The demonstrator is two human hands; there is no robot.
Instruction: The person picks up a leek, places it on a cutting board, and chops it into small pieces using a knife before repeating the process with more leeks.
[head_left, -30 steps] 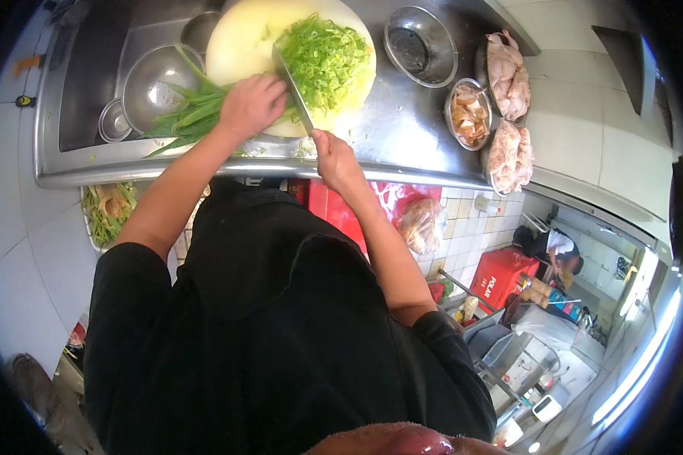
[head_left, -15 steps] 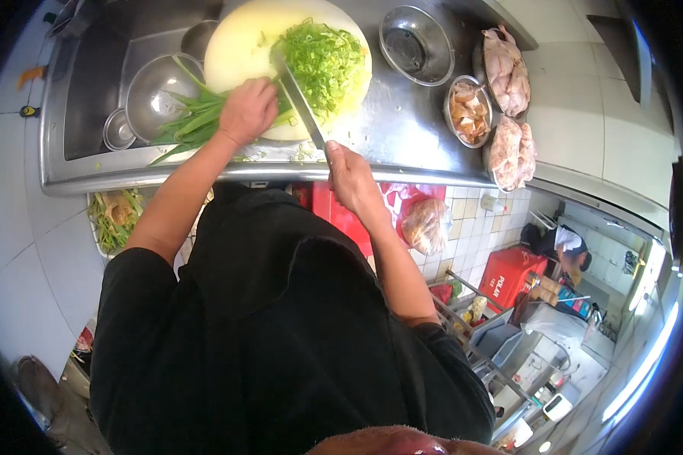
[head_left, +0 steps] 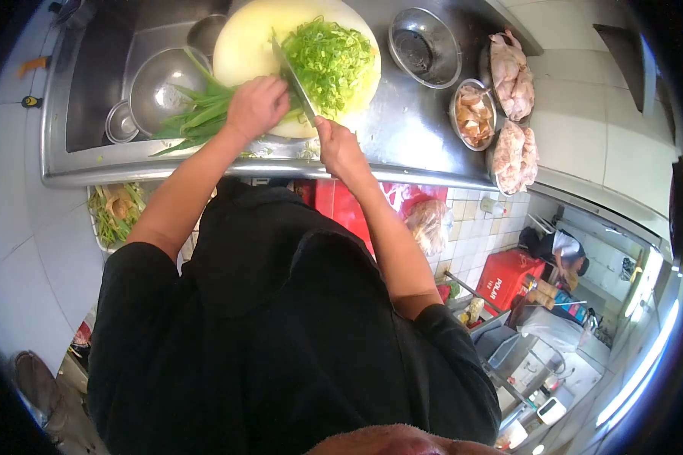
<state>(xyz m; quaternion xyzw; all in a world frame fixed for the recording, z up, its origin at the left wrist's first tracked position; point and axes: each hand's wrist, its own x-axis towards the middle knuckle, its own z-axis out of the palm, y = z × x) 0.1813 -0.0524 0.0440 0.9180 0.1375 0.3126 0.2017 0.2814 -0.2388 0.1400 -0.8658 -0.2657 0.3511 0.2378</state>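
Observation:
My left hand (head_left: 256, 106) is closed over a bunch of green onions (head_left: 203, 114), whose long leaves trail off to the left over the counter edge. In my right hand (head_left: 341, 152) is the handle of a kitchen knife (head_left: 294, 82). Its blade lies on the round pale cutting board (head_left: 243, 42), right beside the fingers of my left hand. To the right of the blade, a heap of sliced green onion (head_left: 330, 64) covers part of the board. My left fingertips are partly hidden.
A metal bowl (head_left: 425, 47) stands right of the board, near a bowl of brown pieces (head_left: 474, 115) and plucked poultry (head_left: 511, 76). Left is a sink (head_left: 95, 83) with a large steel bowl (head_left: 163, 83). Another person (head_left: 565, 250) bends near a red cooler (head_left: 508, 277).
The knife has shifted slightly back toward the left hand, its blade now close against the fingers. The whole view has moved a little.

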